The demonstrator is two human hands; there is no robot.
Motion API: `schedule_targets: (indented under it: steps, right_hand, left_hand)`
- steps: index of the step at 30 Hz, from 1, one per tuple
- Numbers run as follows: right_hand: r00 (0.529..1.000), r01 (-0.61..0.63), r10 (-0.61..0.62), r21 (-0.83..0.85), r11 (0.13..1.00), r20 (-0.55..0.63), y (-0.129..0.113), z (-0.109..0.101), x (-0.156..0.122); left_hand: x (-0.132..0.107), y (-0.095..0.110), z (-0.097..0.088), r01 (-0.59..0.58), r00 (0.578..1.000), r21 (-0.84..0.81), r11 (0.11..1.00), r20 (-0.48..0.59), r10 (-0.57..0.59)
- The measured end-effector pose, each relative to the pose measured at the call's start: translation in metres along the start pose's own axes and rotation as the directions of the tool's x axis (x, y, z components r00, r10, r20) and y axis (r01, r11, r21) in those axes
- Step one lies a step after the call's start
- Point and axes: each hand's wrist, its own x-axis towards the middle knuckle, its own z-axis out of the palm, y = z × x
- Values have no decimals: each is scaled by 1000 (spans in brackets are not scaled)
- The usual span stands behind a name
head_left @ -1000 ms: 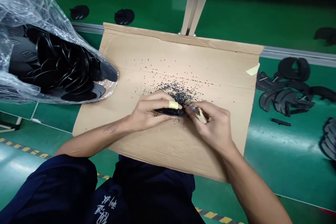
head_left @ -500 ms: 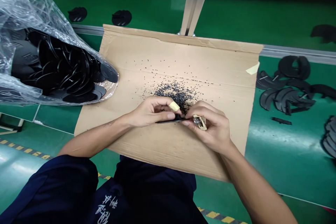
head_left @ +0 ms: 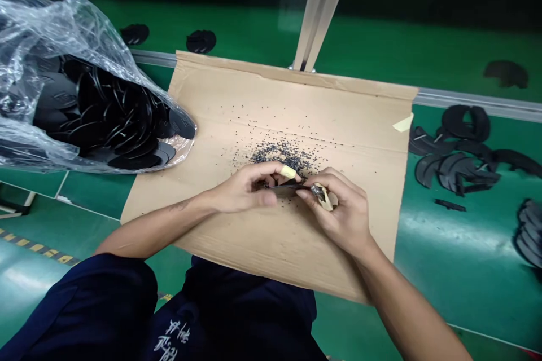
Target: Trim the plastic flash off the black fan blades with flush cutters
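Observation:
My left hand [head_left: 248, 187] pinches a thin black plastic piece [head_left: 288, 189] over the middle of a cardboard sheet [head_left: 237, 96]; its forefinger wears yellow tape. My right hand [head_left: 344, 208] is closed round a small taped trimming tool [head_left: 322, 196] whose tip meets the right end of the black piece. A heap of black shavings [head_left: 282, 153] lies on the cardboard just beyond both hands.
A clear plastic bag [head_left: 51, 39] full of black discs [head_left: 110, 118] lies at the left, partly on the cardboard. Trimmed black curved pieces [head_left: 459, 152] are scattered on the green table at the right. A metal post [head_left: 322, 5] rises behind the cardboard.
The left hand has turned the black piece in its fingers, and the right hand's tool has stayed at its right end. The view has shifted slightly.

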Motion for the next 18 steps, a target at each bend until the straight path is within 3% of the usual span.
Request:
schedule_targets:
  steps: [4, 8, 14, 18]
  right_hand:
    - [997, 69, -59, -236, 969, 50, 6, -1, -1]
    - [991, 132, -124, -565, 814, 52, 15, 1, -4]
    - [986, 163, -128, -731, 663, 104, 17, 1, -3]
    - [985, 163, -143, -775, 611, 94, 14, 2, -1]
  left_hand:
    - [-2, -1, 3, -51, 986, 288, 956, -137, 94]
    - [-3, 4, 0, -54, 945, 318, 947, -291, 151]
    - [-1, 12, -2, -167, 927, 408, 897, -245, 284]
    - [-2, 14, -2, -133, 920, 315, 940, -314, 236]
